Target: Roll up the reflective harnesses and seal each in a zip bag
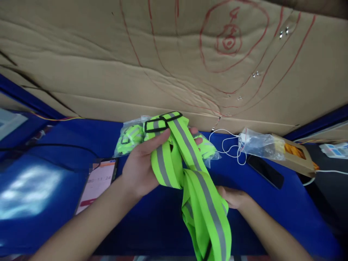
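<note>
A bundle of neon-green reflective straps with grey stripes and black buckles hangs in front of me, above the blue table. My left hand is wrapped round its upper part, thumb on top just below two black buckles. My right hand grips the lower folds from the right side, its fingers mostly hidden behind the webbing. Beyond the bundle lie a clear plastic bag with folded green straps and, on the right, another bagged green strap, partly covered by the straps I hold.
A phone with a lit timer screen lies left on the blue table. At right are a dark phone, a white cable, a clear bag and a cardboard box. A cardboard wall with red markings closes the back.
</note>
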A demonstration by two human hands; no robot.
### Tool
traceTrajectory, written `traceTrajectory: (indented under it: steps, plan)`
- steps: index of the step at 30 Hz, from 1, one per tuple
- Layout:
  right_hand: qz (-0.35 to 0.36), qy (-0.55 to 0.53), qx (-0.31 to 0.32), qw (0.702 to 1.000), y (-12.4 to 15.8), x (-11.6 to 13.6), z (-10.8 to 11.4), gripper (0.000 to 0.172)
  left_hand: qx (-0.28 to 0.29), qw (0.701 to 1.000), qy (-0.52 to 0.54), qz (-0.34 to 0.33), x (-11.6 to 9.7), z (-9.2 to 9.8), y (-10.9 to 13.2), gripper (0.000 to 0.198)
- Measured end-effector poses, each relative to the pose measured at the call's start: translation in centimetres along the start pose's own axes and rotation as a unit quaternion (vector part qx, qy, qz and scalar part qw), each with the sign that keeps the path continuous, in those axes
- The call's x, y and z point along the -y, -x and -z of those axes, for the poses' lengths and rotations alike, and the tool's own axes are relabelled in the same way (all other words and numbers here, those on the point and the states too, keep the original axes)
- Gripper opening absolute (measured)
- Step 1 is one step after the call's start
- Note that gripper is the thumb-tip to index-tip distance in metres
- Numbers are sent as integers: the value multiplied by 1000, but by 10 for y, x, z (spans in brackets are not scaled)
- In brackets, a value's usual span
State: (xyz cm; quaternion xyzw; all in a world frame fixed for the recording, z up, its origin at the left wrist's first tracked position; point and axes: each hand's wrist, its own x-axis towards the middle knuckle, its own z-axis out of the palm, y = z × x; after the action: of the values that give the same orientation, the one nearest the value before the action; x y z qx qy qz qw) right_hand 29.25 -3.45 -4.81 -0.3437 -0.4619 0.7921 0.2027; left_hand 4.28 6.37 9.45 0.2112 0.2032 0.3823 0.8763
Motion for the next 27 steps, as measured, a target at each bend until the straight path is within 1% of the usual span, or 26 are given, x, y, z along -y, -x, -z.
traceTrajectory:
  steps: [2, 3, 4, 5, 6, 8, 9, 10, 12, 13, 14, 15, 16, 17, 18, 19, 20, 21, 22, 23, 24, 25, 26, 27]
  plan:
    - [3, -35, 41, 999, 1, 0, 2, 104, -29, 998, -7, -61, -8, -3, 0, 32]
    - [12, -48, 42, 998, 0, 0, 3, 104, -43, 994, -12, -98, -10, -4, 0, 30]
    - [26, -55, 27, 998, -2, 0, 3, 101, -56, 989, -17, -134, -10, -4, 0, 29]
    - [43, -62, 3, 997, -3, 0, 3, 95, -67, 985, -22, -158, -9, -3, 0, 29]
    - [62, -60, -31, 996, -5, 1, 4, 88, -78, 982, -27, -168, -7, -2, -1, 29]
    - [85, 8, -84, 993, -5, 5, 8, 80, -91, 985, -36, -144, 0, 0, -1, 31]
    - [85, 59, -92, 990, -2, 9, 12, 76, -95, 988, -43, -117, 4, 1, 0, 33]
    - [78, 111, -85, 987, 3, 15, 16, 72, -97, 990, -53, -91, 7, 0, 2, 34]
    - [53, 196, -41, 978, 19, 31, 23, 58, -87, 991, -83, -64, 10, -4, 7, 35]
    - [41, 222, -17, 974, 29, 40, 25, 47, -77, 990, -102, -64, 11, -8, 11, 35]
    - [33, 252, -7, 967, 38, 48, 25, 37, -65, 988, -118, -69, 11, -13, 14, 36]
    - [37, 303, -25, 952, 46, 55, 23, 33, -53, 987, -132, -76, 12, -18, 17, 36]
    - [61, 347, -91, 931, 53, 59, 17, 34, -45, 986, -140, -81, 14, -24, 18, 36]
    - [101, 378, -190, 901, 56, 61, 8, 36, -42, 985, -144, -84, 17, -28, 19, 36]
    - [152, 386, -302, 858, 57, 60, -4, 35, -45, 985, -144, -89, 21, -33, 19, 35]
    - [201, 377, -404, 809, 56, 57, -18, 27, -54, 984, -140, -96, 26, -36, 17, 34]
    - [238, 359, -471, 770, 52, 51, -33, 16, -68, 983, -135, -104, 31, -39, 15, 32]
    - [261, 349, -483, 760, 46, 44, -48, 14, -84, 982, -125, -115, 36, -42, 13, 31]
    - [263, 363, -446, 775, 40, 37, -62, 15, -99, 981, -113, -125, 40, -44, 11, 30]
    - [248, 386, -423, 782, 32, 30, -74, 35, -111, 980, -99, -133, 43, -46, 9, 30]
    - [227, 405, -434, 772, 24, 24, -83, 64, -118, 980, -85, -137, 45, -48, 9, 31]
    - [212, 419, -458, 755, 17, 20, -89, 81, -120, 980, -74, -139, 45, -50, 10, 34]
    - [199, 429, -475, 742, 10, 17, -92, 90, -119, 981, -67, -137, 44, -53, 11, 36]
    - [190, 437, -489, 730, 5, 15, -92, 94, -116, 982, -63, -132, 43, -55, 14, 37]
